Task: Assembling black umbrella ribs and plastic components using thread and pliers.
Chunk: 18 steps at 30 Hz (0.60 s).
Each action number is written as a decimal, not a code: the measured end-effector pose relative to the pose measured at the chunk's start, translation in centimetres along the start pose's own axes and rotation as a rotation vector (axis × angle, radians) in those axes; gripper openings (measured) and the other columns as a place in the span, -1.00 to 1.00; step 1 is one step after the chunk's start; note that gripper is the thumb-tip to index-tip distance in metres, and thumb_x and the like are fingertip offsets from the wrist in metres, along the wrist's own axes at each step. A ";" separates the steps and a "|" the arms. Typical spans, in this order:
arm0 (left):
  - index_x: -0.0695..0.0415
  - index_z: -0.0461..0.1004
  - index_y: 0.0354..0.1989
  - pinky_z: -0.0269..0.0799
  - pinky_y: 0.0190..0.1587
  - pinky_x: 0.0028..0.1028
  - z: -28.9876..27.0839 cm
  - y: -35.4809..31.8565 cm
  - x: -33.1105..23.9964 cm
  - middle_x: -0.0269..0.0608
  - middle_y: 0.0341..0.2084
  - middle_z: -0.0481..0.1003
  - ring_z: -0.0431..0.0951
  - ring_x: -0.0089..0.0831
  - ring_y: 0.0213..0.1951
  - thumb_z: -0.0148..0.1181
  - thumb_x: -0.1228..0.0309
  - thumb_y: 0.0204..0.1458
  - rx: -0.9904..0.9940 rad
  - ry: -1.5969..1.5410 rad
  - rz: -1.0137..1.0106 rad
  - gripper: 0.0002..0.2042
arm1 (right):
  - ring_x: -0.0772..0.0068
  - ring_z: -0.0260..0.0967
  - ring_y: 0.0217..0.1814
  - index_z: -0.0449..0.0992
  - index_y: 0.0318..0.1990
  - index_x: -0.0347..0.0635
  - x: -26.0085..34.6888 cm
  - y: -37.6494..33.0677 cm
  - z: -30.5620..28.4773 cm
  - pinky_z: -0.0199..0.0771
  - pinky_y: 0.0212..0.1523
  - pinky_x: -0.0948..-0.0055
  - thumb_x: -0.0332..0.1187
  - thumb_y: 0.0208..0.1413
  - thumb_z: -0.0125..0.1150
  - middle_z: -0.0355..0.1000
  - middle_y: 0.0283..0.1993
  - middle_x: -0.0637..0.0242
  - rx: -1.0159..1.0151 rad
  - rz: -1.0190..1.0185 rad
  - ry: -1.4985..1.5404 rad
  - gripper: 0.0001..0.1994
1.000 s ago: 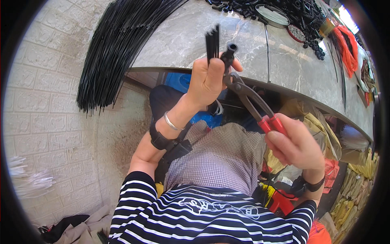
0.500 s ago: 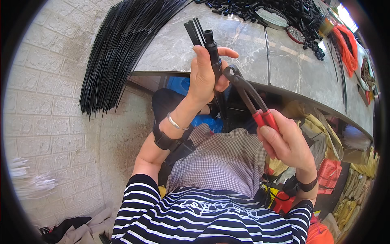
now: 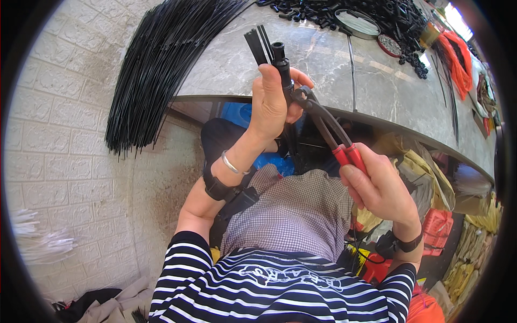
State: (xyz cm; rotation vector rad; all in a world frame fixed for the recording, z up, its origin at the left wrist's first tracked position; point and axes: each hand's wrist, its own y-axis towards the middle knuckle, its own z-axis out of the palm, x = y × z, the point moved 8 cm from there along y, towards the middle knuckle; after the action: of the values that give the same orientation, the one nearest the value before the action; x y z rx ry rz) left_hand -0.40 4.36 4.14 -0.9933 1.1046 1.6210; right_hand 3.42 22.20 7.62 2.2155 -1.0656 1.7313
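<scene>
My left hand (image 3: 270, 105) is closed round a black tubular fitting (image 3: 281, 63) and a small bunch of thin black rods (image 3: 256, 47), which stick up above the thumb. The rods' lower ends run down below the hand, in front of the table. In my right hand (image 3: 379, 188) are red-handled pliers (image 3: 326, 119), gripped by the handles, which lie nearly together. The dark round jaws of the pliers touch or nearly touch the fitting just beside my left fingers; the exact contact is hidden.
A large bundle of black rods (image 3: 156, 70) hangs over the left end of the grey marbled table (image 3: 323, 59). Loose black fittings (image 3: 393, 16) pile up at the back, around a round tray (image 3: 357, 23) and a small red-rimmed dish (image 3: 391, 46). An orange bag (image 3: 458, 62) lies at right.
The pliers' jaws have shifted slightly left, closer to the fitting. My left index finger has curled in a little. The rest of the scene looks the same.
</scene>
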 end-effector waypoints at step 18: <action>0.36 0.34 -0.07 -0.01 -0.74 -0.65 -2.5 0.1 -3.1 -0.49 -0.81 0.17 0.11 -0.72 -0.78 -0.09 -0.14 0.11 0.006 0.217 0.167 -0.35 | 0.08 0.42 -0.22 0.39 -0.04 -0.35 -1.1 1.0 -6.4 0.36 -0.18 0.30 -0.32 0.10 0.15 0.42 -0.30 0.00 -0.499 -0.331 -0.452 -0.67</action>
State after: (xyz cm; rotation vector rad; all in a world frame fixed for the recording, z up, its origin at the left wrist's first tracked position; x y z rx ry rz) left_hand 0.65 1.26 6.41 -1.1180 1.3694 1.6688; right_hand -2.40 25.20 8.43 2.3114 -0.9900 0.7466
